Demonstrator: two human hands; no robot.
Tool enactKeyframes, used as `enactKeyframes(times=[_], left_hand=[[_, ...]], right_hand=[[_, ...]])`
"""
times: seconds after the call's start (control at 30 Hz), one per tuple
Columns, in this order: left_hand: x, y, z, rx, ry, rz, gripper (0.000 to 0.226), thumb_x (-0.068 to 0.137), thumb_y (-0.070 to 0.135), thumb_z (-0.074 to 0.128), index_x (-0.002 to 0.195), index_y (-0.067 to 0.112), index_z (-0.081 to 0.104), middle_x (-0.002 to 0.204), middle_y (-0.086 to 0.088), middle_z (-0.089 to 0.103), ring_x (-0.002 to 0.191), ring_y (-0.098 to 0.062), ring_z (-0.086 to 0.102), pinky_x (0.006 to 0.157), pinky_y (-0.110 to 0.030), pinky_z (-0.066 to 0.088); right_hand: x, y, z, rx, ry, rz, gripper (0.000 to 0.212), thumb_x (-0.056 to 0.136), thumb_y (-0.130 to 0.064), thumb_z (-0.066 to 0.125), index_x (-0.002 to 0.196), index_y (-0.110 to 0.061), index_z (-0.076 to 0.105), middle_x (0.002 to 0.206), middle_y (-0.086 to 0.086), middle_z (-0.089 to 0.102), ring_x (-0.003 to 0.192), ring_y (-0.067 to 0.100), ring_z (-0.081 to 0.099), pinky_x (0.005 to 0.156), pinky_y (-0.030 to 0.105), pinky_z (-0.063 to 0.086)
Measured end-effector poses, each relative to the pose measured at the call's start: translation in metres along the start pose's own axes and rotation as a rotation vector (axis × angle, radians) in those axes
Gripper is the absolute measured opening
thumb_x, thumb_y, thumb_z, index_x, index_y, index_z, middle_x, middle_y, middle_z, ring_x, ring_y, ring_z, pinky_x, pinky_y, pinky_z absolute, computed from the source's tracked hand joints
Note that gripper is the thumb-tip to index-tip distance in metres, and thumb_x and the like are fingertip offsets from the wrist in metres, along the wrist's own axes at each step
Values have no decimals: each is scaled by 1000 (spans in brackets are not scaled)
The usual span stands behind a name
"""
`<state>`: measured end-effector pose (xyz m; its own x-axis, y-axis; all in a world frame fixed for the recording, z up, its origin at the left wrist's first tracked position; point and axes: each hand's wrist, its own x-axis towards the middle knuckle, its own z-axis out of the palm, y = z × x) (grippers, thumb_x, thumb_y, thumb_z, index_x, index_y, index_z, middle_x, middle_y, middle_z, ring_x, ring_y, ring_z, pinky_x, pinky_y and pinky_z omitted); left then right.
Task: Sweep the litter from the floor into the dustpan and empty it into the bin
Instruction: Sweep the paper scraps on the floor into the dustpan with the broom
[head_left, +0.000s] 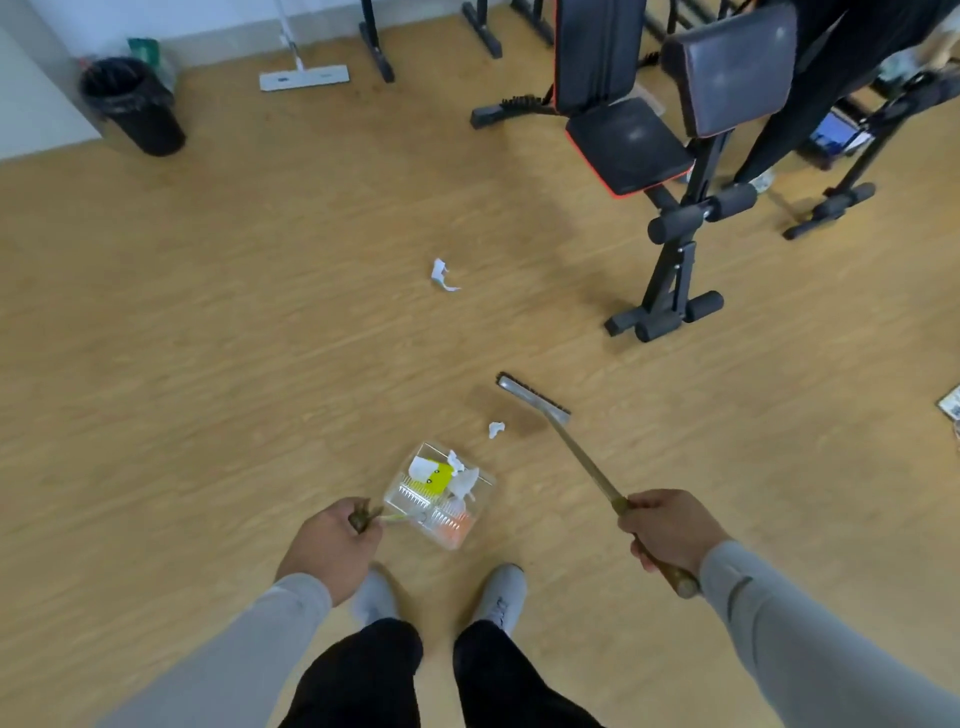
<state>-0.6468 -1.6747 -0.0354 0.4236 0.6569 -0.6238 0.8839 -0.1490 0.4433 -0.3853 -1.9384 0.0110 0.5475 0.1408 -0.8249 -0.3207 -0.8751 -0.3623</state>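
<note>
The litter scrap (496, 429) is lying between dustpan (439, 493) and broom (532, 397), left hand (332, 545) and right hand (670, 530) curling fingers round both handles, readying the sweep.

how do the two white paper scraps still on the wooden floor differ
The small crumpled white scrap lies close to the clear plastic dustpan, beside the broom head. The larger white scrap lies farther off on open floor and looks more spread out. Both are white paper, still unswept.

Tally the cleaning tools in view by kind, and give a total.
Brooms: 1, held by the right hand, broom
Dustpans: 1, held by the left hand, dustpan
Mops: 1, mop
Bins: 1, bin
Total: 4
</note>
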Motion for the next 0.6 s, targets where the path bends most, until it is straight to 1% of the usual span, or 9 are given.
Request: enactKeyframes(times=[0.07, 0.13, 0.2, 0.27, 0.37, 0.47, 0.53, 0.6], left_hand=[[19, 7, 2, -13, 7, -8, 10, 94, 36, 60, 103, 33, 61, 81, 6, 68, 71, -19, 65, 62, -30, 48], [35, 11, 3, -18, 5, -17, 6, 94, 34, 60, 100, 33, 61, 79, 6, 68, 71, -17, 64, 62, -29, 46], [51, 12, 5, -15, -6, -26, 9, 94, 33, 59, 102, 30, 63, 78, 5, 68, 70, -17, 64, 62, -29, 45], [64, 13, 7, -14, -6, -38, 13, 94, 34, 59, 105, 28, 64, 79, 6, 67, 73, -17, 63, 66, -29, 46], [82, 20, 7, -19, -10, -43, 16, 93, 35, 59, 107, 27, 62, 85, 8, 67, 80, -19, 63, 74, -31, 49], [91, 23, 7, 8, -16, -49, 20, 94, 36, 57, 108, 24, 62, 92, 4, 69, 86, -23, 66, 80, -34, 54], [93, 23, 10, 17, -3, -49, 22, 94, 37, 55, 107, 20, 62, 91, 1, 70, 86, -25, 66, 82, -37, 56], [94, 23, 12, 33, 2, -47, 23, 94, 38, 55, 106, 20, 62, 88, 1, 69, 85, -26, 66, 80, -38, 56]], right_hand=[[12, -17, -1, -23, -4, -1, 11, 96, -5, 62, 103, -8, 69, 65, 18, 67, 44, 24, 53, 51, 33, 49], [23, -32, 0, -49, -11, 6, 13, 97, -6, 62, 108, -8, 68, 67, 18, 67, 44, 24, 53, 49, 31, 49], [33, -44, 3, -71, -13, 20, 15, 97, -7, 63, 111, -10, 66, 69, 18, 68, 44, 23, 54, 46, 29, 50], [40, -54, 10, -91, -21, 19, 16, 96, -7, 62, 111, -12, 65, 68, 17, 68, 43, 22, 54, 46, 28, 50], [52, -61, 24, -108, -23, 25, 14, 94, -6, 61, 106, -9, 67, 64, 16, 67, 43, 23, 55, 50, 31, 50], [61, -68, 47, -117, -33, 60, 11, 94, -6, 59, 102, -11, 64, 66, 17, 67, 45, 25, 56, 52, 33, 52], [61, -69, 63, -137, -74, 73, 7, 94, -7, 58, 96, -11, 64, 66, 18, 67, 47, 26, 57, 57, 36, 53], [58, -71, 60, -194, -147, 86, 7, 94, -10, 59, 94, -9, 66, 65, 17, 67, 45, 24, 56, 56, 34, 52]])
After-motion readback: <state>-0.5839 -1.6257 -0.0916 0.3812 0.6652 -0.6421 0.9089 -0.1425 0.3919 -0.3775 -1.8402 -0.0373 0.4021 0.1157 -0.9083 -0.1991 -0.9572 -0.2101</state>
